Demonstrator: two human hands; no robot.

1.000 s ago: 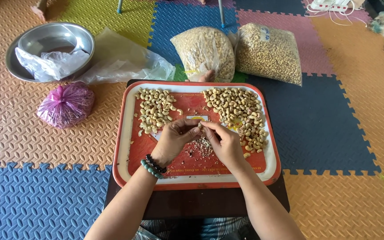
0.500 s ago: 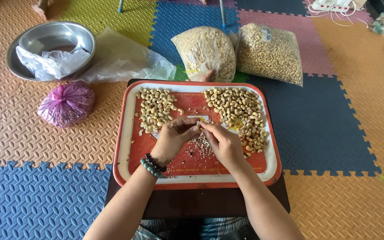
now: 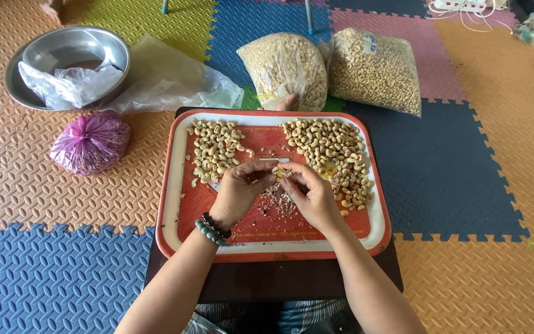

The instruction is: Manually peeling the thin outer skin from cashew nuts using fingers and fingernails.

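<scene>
Over the middle of a red tray with a white rim (image 3: 167, 204), my left hand (image 3: 239, 192) and my right hand (image 3: 313, 196) meet fingertip to fingertip, pinching one small cashew nut (image 3: 277, 172) between them. A pile of pale peeled cashews (image 3: 214, 151) lies on the tray's left side. A bigger pile of cashews with brownish skin (image 3: 332, 154) lies on its right side. Bits of peeled skin (image 3: 276, 201) are scattered under my hands. Bead bracelets circle my left wrist.
Two clear bags full of cashews (image 3: 285, 68) (image 3: 375, 71) lie beyond the tray. A metal bowl (image 3: 63, 55) holding crumpled plastic sits at far left, with an empty clear bag (image 3: 168, 80) beside it and a tied purple bag (image 3: 91, 142) below. Coloured foam mats cover the floor.
Both hands shifted slightly up the tray while still working the nut between the fingertips. The view has tilted a little.
</scene>
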